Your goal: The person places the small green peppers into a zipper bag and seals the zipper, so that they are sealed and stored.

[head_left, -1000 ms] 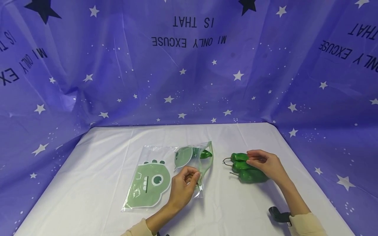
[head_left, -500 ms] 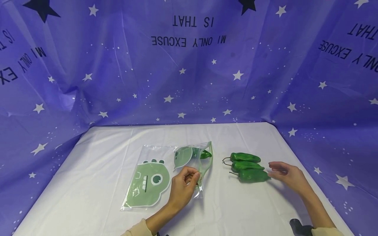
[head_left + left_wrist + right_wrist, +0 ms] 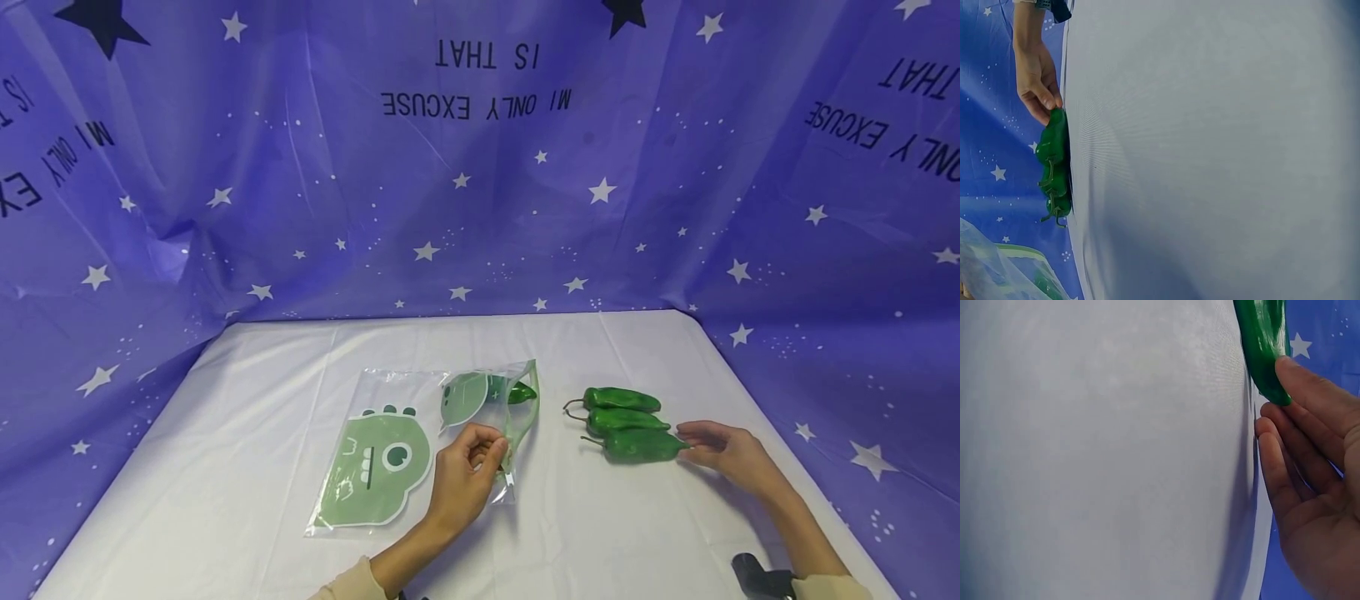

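My left hand (image 3: 465,471) pinches the green-edged mouth of a clear zip bag (image 3: 480,446) printed with a green monster. Inside the bag lies a green pepper (image 3: 522,392), its tip showing at the opening. To the right, three green peppers lie side by side, stems pointing left: a far one (image 3: 622,399), a middle one (image 3: 628,420) and the nearest pepper (image 3: 641,446). My right hand (image 3: 738,458) holds the tip of that nearest pepper between thumb and fingers. In the right wrist view, the thumb (image 3: 1310,387) lies over the pepper's tip (image 3: 1272,387).
A white cloth (image 3: 600,533) covers the table. Purple star-printed sheeting (image 3: 480,208) hangs behind and along both sides. A dark strap-on device (image 3: 761,575) sits at the right wrist.
My right hand has let go of the far pepper, drawn back to the right, then come in to the nearest pepper's tip. My left hand and the bag have stayed in place.
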A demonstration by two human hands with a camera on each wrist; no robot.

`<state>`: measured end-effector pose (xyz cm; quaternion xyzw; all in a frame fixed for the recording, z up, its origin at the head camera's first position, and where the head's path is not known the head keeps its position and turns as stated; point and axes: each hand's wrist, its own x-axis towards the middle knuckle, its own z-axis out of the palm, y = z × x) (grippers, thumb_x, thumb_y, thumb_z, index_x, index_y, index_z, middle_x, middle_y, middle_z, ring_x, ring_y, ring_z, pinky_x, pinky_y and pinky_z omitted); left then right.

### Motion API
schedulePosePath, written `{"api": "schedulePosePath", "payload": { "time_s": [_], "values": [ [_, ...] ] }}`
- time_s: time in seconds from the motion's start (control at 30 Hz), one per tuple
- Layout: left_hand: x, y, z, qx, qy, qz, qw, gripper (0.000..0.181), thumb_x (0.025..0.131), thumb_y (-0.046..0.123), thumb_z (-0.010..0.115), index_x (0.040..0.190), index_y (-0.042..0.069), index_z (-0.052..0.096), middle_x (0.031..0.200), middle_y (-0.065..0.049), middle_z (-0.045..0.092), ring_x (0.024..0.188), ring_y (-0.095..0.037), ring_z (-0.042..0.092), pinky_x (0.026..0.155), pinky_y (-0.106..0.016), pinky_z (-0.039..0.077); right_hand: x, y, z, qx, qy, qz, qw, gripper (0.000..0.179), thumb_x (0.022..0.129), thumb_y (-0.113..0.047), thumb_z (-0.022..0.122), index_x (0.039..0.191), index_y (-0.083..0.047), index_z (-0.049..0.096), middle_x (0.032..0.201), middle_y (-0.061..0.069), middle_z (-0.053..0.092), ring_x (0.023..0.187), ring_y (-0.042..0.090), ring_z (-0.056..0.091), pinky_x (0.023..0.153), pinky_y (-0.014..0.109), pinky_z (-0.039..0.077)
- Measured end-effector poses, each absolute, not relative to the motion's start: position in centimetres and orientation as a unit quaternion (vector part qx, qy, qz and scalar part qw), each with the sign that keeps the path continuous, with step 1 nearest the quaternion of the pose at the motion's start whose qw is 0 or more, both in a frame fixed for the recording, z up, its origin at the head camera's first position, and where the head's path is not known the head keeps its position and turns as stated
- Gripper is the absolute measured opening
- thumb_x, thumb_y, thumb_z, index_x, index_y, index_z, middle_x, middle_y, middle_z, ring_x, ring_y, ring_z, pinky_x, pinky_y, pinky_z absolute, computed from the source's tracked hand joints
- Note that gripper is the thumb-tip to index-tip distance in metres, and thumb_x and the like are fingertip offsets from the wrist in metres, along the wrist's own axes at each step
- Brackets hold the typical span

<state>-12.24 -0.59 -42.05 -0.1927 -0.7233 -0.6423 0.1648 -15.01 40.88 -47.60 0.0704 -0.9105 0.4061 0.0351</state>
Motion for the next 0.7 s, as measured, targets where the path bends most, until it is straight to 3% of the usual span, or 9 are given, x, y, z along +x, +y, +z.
{"api": "schedulePosePath", "payload": {
  "time_s": [0.47, 0.7],
  "values": [
    [-12.15, -0.55, -42.16, -0.189, -0.726, -0.640, 0.166, 0.005, 0.085, -0.007, 0.065, 0.087, -0.004, 0.061, 0.077, -0.012, 0.067, 0.062, -0.021, 0.064, 0.057, -0.026, 0.053, -15.33, 40.78, -47.93, 0.052, -0.934, 0.352, 0.040, 0.030, 0.081, -0.025, 0.077, 0.106, -0.010, 0.070, 0.088, -0.001, 0.069, 0.079, 0.002, 0.060, 0.069, 0.022, 0.049],
    [-12.15, -0.56, -42.19, -0.189, -0.728, -0.637, 0.171, 0.006, 0.085, -0.007, 0.065, 0.087, -0.004, 0.061, 0.076, -0.011, 0.067, 0.061, -0.020, 0.064, 0.056, -0.027, 0.053, -15.18, 40.84, -47.90, 0.051, -0.933, 0.354, 0.037, 0.030, 0.081, -0.028, 0.075, 0.106, -0.012, 0.071, 0.096, 0.001, 0.071, 0.086, 0.000, 0.060, 0.073, 0.020, 0.048]
  ]
}}
